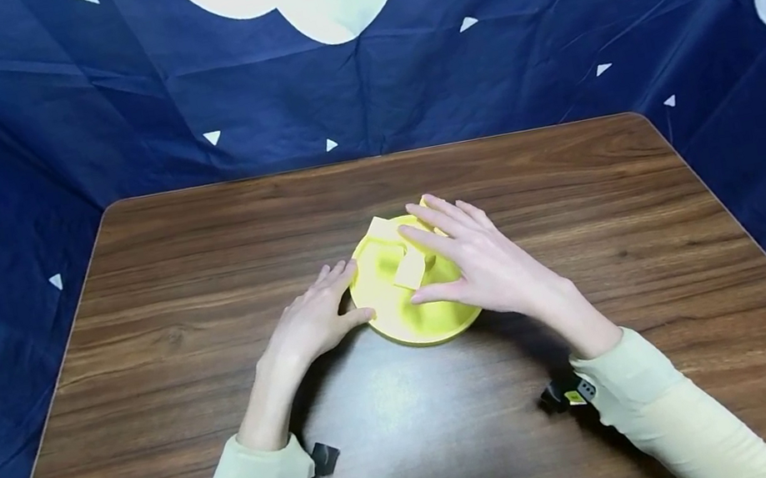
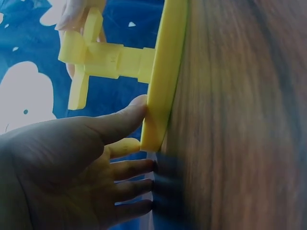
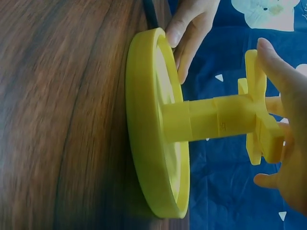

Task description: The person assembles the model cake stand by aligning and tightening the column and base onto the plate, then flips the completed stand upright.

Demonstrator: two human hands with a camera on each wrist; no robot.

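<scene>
A yellow round base (image 1: 396,317) with a raised rim lies on the table. From its middle rises a yellow post (image 3: 211,120) topped by a cross-shaped knob (image 2: 79,52). My left hand (image 1: 316,318) is at the base's left side, its thumb touching the rim and its fingers stretched along the edge. Over the knob my right hand (image 1: 489,259) spreads its fingers. In the right wrist view, the right thumb lies against the end of one knob arm. Other right fingers are partly hidden behind the knob.
The brown wood-grain table (image 1: 167,267) has its far edge against a dark blue curtain (image 1: 268,97) with white cloud shapes and small triangles. Black wrist devices sit below both pale cuffs, over the front of the table.
</scene>
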